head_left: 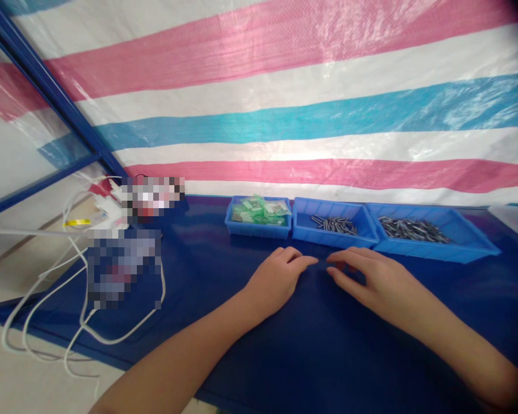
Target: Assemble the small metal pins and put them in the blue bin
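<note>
Both hands are low over the dark blue table [311, 356], their fingertips close together with a small gap between them. My left hand [280, 279] has its thumb stretched out to the right and its other fingers curled, with no object showing in it. Thumb and index finger are apart on my right hand [366, 279], which holds nothing visible. Beyond the hands stand three blue bins: the left bin [259, 230] holds green and clear small packets [263, 211], the middle bin [302, 221] some metal pins [334, 224], the right bin [470, 233] many metal pins [414, 229].
White cables [112, 339] and a power strip [110, 210] lie at the left, beside two blurred-out items. A striped plastic sheet [285, 126] hangs behind the table. A blue metal frame [52, 86] stands at the left, and a pale container [515, 221] at the right edge.
</note>
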Available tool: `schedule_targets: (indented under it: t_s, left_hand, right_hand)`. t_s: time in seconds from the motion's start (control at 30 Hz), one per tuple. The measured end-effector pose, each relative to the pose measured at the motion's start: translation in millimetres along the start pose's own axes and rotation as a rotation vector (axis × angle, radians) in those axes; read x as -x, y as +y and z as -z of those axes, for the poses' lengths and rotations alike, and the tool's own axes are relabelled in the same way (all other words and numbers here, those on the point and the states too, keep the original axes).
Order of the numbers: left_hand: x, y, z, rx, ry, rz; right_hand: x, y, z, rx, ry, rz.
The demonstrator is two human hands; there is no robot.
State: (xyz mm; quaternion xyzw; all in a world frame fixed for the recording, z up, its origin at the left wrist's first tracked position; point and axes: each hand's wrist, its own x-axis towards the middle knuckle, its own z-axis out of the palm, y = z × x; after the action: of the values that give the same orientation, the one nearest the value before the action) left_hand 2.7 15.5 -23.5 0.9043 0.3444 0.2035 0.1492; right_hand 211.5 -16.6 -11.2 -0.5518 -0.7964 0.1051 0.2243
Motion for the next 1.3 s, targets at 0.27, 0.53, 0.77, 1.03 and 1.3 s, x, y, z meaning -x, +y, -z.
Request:
schedule_targets:
  t_s: [0.27, 0.53, 0.77, 1.03, 1.3]
  left_hand:
    - [-1, 10, 3.1, 0.468, 0.140, 0.094]
    - [0, 17, 4.2, 0.520, 0.091, 0.231]
    - [1, 17, 3.1, 0.598, 0.033, 0.233]
    - [2, 17, 4.6, 0.568, 0.050, 0.131]
    - [2, 15, 7.0, 0.568, 0.221, 0.215]
  right_hand:
    - [-1, -16, -8, -0.329, 0.070, -0.107]
    - [2, -22, -15, -0.477, 0.146, -0.186]
    - [3, -26, -16, -0.505, 0.138, -0.193]
    - [4, -22, -11, -0.528, 0.143, -0.132]
    - [1, -19, -5, -0.464, 0.080, -0.100]
